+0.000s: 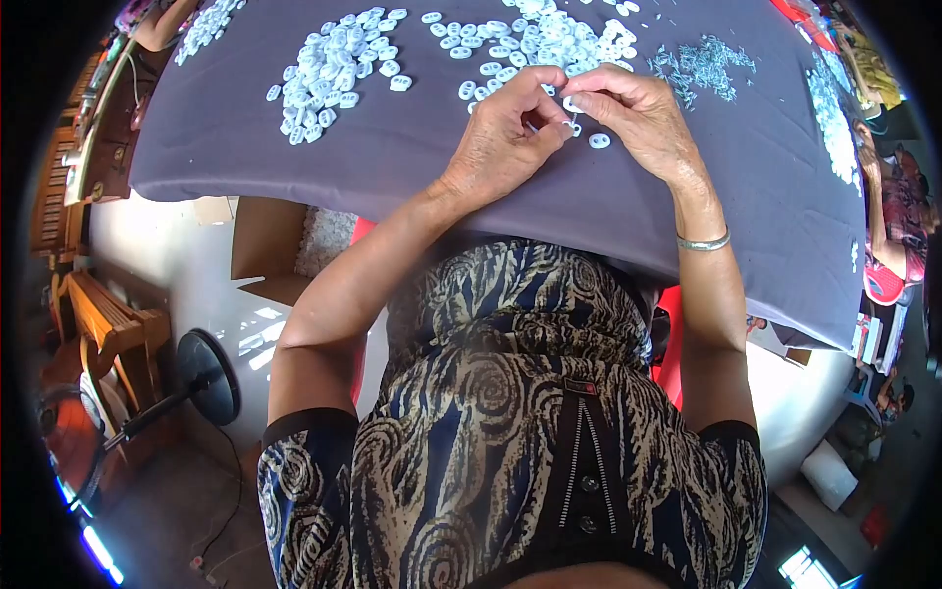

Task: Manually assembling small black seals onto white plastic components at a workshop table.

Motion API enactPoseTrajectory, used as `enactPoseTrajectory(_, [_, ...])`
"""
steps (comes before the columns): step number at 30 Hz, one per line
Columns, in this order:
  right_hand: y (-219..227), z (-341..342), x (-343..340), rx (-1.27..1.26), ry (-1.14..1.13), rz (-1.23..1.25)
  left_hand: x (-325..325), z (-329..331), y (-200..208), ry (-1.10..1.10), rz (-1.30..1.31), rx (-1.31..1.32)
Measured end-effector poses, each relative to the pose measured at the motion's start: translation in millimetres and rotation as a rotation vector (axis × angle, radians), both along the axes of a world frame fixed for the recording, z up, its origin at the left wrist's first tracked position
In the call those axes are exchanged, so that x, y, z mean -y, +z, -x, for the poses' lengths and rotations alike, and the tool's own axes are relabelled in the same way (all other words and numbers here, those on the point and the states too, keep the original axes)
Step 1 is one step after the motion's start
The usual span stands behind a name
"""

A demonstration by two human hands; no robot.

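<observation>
My left hand (510, 133) and my right hand (638, 113) meet above the dark cloth, both with fingers pinched. A small white plastic oval (575, 129) sits at the left fingertips. Between my right thumb and forefinger is another white piece (570, 104), partly covered by them. A thin bit seems to run between the two pieces, too small to make out. Just below my right hand lies a loose white oval with two dark holes (600, 140). Behind my hands spreads a heap of similar white ovals (554, 39); beyond my right hand lie many tiny, thin metallic-looking pieces (705, 69).
A second heap of white ovals (334, 69) lies left on the dark tablecloth (412, 147). An open cardboard box (265, 240) stands below the table edge. Left are a fan with a round black base (208, 378) and a wooden chair (118, 324). Other people sit at the table's sides.
</observation>
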State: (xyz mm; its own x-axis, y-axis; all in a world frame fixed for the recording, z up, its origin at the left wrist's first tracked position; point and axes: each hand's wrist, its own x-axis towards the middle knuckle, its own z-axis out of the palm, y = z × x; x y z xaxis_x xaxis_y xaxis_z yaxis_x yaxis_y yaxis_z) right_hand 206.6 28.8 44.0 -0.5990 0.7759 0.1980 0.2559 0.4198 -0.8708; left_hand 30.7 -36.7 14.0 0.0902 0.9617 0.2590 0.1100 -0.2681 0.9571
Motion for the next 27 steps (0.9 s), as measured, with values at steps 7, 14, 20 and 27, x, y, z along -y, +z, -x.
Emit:
enactPoseTrajectory(7, [-1.5, -0.4, 0.5, -0.010, 0.019, -0.005, 0.3, -0.4, -2.4, -0.005, -0.023, 0.004])
enactPoseTrajectory(14, [-2.8, 1.3, 1.0, -0.035, -0.001, -0.035, 0.0, -0.5, -2.0, -0.006, -0.020, 0.006])
enactPoseTrajectory(20, [-0.1, 0.4, 1.4, 0.013, 0.009, -0.026, -0.8, -0.6, -3.2, 0.000, -0.009, 0.006])
enactPoseTrajectory(27, [-5.7, 1.6, 1.6, -0.014, 0.005, -0.044, -1.7, 0.2, -4.4, 0.023, -0.025, 0.004])
